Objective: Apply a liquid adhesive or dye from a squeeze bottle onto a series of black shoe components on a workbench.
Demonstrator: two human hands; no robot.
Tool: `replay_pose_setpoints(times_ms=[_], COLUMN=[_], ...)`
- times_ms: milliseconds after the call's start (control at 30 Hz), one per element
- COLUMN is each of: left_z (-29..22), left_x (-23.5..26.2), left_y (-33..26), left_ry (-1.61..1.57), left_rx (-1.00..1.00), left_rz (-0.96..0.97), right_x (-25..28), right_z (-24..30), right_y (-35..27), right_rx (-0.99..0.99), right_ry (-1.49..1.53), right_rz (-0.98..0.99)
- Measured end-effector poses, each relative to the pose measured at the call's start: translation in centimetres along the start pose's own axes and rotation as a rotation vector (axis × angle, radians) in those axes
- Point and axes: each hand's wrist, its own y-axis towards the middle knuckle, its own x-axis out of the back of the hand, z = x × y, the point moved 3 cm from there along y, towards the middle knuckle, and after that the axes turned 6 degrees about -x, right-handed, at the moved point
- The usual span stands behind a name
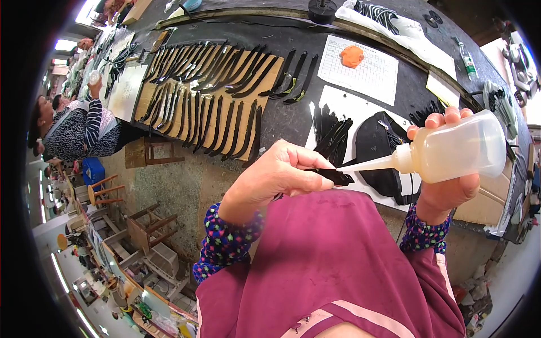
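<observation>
Seen from the head camera, the left hand (279, 172) pinches a short black strip (332, 176) between thumb and fingers, closed tight on it, and holds it out over the lap, in front of the table edge. The right hand (451, 180) is wrapped around a soft clear squeeze bottle (459, 153), fingers closed over its top and thumb under it. The bottle lies almost level, and its long white nozzle (369, 164) points left with the tip touching the near end of the strip, or very nearly; the view is too bent there to be sure.

Behind the hands runs a dark table (287, 112). On it lies a brown board (208, 96) covered with rows of long curved black strips. To its right sits a white sheet (359, 67) with an orange lump (352, 56) on it. Nearer the hands are a bundle of black strips (331, 135) and a black pouch (378, 149) on white paper. At the far left another person in a patterned top (84, 132) raises a bottle.
</observation>
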Motion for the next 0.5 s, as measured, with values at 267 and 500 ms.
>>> replay_pose_setpoints(times_ms=[267, 500], left_z=[-0.27, -0.17], left_x=[-0.09, 0.1], left_y=[0.09, 0.19], left_ry=[-0.039, -0.036], left_rx=[0.006, -0.018], left_rz=[-0.022, -0.009], right_x=[0.23, 0.27], right_z=[0.01, 0.04], right_y=[-0.12, -0.3], right_rx=[0.002, 0.0], right_ry=[-0.001, 0.004], right_rz=[-0.014, -0.036])
